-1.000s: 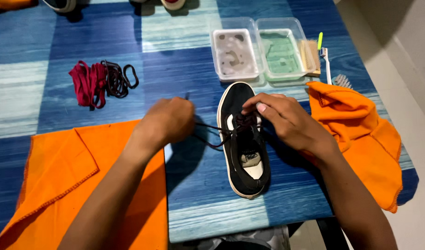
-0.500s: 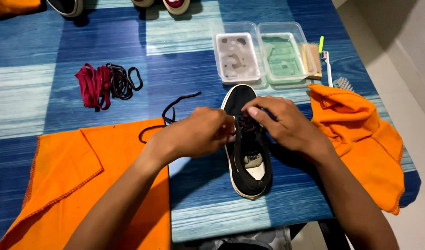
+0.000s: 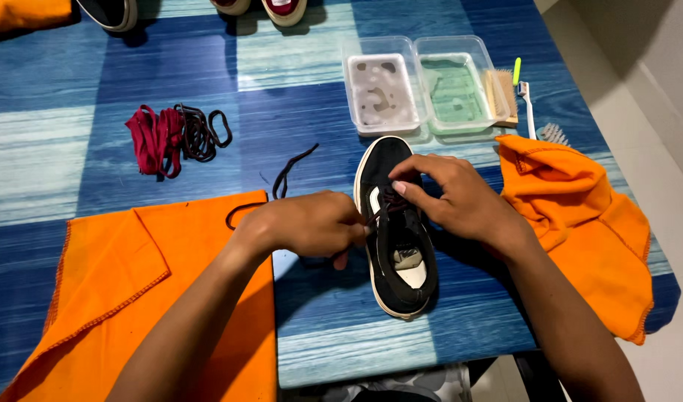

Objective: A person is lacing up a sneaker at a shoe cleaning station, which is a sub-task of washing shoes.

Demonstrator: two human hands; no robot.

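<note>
Pinching a dark lace [image 3: 285, 175] at the eyelets, the left hand [image 3: 308, 223] is curled tight beside the black sneaker [image 3: 397, 238], its grip clenched around the lace where it leaves the shoe. The right hand [image 3: 460, 201] rests on the sneaker's tongue and far side, fingers bent and pressing down to steady it; it grasps the shoe rather than the lace. The sneaker lies toe-away on the blue striped surface [image 3: 297, 104], between an orange cloth [image 3: 125, 290] under the left forearm and a second, crumpled orange cloth [image 3: 579, 216] on the right. Since half a second ago, the left hand has drawn back from the shoe's middle toward its near side, and the lace's loose tail now trails farther out over the surface. A bundle of red and black laces [image 3: 174, 138] lies well apart, and two clear tubs [image 3: 423, 89] sit beyond the toe.
</note>
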